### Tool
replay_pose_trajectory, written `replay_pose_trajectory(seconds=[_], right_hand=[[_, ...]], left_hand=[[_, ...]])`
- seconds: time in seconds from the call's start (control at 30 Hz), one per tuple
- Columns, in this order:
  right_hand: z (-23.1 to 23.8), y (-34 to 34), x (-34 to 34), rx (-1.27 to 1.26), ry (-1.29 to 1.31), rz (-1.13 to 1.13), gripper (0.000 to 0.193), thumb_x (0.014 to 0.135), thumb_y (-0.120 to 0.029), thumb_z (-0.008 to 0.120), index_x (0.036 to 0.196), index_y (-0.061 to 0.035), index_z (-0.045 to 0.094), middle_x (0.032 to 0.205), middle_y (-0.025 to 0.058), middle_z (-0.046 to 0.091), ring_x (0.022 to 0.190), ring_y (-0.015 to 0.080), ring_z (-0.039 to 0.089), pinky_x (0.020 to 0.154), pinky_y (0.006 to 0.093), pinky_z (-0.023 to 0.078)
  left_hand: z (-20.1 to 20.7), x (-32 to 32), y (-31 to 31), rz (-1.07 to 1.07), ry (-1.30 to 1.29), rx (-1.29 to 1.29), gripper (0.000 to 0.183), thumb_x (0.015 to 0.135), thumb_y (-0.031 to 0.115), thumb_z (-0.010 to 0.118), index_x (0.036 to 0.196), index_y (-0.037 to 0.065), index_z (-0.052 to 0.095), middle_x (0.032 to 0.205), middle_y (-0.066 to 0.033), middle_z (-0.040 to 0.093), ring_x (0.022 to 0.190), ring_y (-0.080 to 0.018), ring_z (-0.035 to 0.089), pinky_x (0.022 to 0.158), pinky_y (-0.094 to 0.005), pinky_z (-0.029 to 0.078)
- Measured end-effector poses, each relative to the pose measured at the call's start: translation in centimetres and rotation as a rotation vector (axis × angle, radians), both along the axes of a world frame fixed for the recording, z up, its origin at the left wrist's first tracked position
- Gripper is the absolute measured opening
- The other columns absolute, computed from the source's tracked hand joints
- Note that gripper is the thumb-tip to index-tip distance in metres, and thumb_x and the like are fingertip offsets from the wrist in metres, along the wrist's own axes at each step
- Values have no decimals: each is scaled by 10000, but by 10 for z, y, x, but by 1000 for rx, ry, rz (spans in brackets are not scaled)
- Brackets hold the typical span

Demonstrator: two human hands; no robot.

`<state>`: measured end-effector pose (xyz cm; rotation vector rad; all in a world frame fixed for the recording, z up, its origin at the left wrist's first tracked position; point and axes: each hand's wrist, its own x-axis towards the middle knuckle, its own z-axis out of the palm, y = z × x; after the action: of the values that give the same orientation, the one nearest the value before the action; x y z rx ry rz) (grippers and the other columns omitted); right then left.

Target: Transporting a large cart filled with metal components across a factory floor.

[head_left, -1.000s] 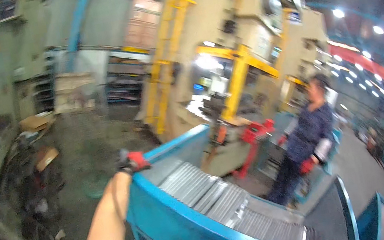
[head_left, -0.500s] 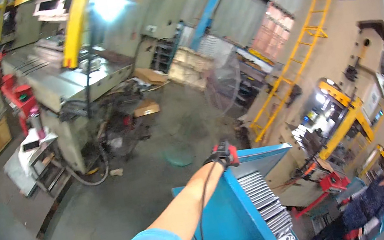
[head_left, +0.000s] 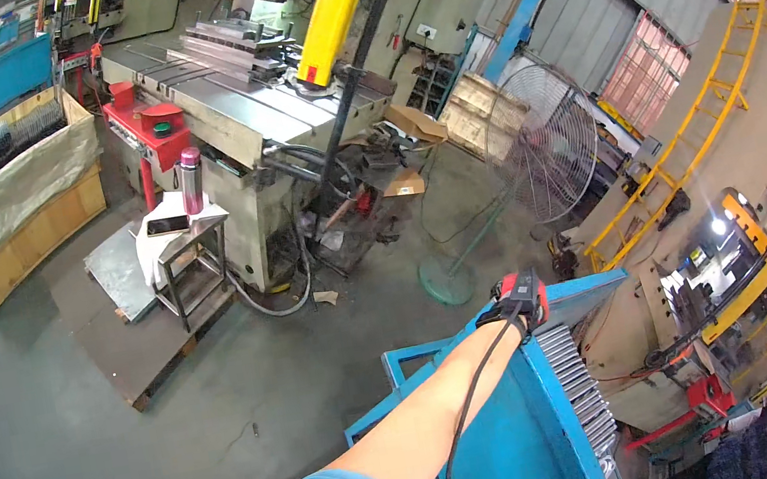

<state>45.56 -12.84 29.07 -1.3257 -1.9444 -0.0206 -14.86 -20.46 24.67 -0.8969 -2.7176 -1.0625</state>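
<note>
View's swung left vs a sec ago, off the stacked metal strips [head_left: 575, 385] twd the pedestal fan [head_left: 546, 146], but gloved left hand [head_left: 515, 299] stays clamped on the blue steel bin [head_left: 528, 438] corner, arm straight; right hand out of shot, so bin's prob just steadied.

Blue metal bin [head_left: 527, 429], upright on floor, ribbed metal parts [head_left: 581, 389] stacked inside

1 gloved hand [head_left: 516, 298] | 1 blue bin [head_left: 515, 420] | 1 fan [head_left: 545, 143] | 1 bottle [head_left: 191, 181]
</note>
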Motion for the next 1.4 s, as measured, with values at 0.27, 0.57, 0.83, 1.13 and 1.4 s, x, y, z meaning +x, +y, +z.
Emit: replay_pose_trajectory(seconds=[0.27, 0.57, 0.83, 1.13, 1.4], right_hand=[[-29, 14, 59, 289, -89, -81, 425, 896, -500, 448, 852, -138, 665, 717, 64, 585, 623, 239, 542, 568, 366, 429], [-75, 76, 124, 806, -355, -156, 348, 898, -501, 483, 893, -213, 678, 653, 30, 577, 484, 211, 476, 438, 366, 391], [-44, 9, 112, 536, -447, 177, 350, 939, -363, 432, 1049, -114, 652, 799, 106, 643, 600, 237, 568, 524, 402, 445], [-40, -26, 84, 348, -692, 244, 377, 932, -364, 423, 1053, -109, 672, 856, 164, 666, 694, 281, 625, 580, 447, 463], [-12, -292, -62, -196, -363, 598, 435, 925, -368, 458, 1175, -37, 590, 1111, 195, 615, 1027, 301, 588, 865, 368, 445]], left_hand=[[20, 47, -103, 135, -6, 48, 261, 810, 281, 505, 908, 69, 622, 905, -162, 622, 827, -293, 605, 744, -403, 470], [17, 119, -225, 311, -3, 84, 302, 846, 299, 481, 931, 39, 608, 897, -173, 610, 837, -287, 595, 797, -388, 461], [14, 178, -326, 378, 68, 61, 297, 837, 278, 481, 955, 45, 624, 977, -174, 602, 888, -298, 593, 795, -430, 465], [-6, 237, -417, 335, 207, 12, 301, 827, 254, 481, 982, 53, 642, 1067, -175, 592, 945, -311, 590, 792, -477, 468], [-8, 282, -490, 238, 345, 36, 311, 817, 233, 481, 1006, 59, 658, 1147, -176, 584, 997, -323, 588, 790, -519, 472]])
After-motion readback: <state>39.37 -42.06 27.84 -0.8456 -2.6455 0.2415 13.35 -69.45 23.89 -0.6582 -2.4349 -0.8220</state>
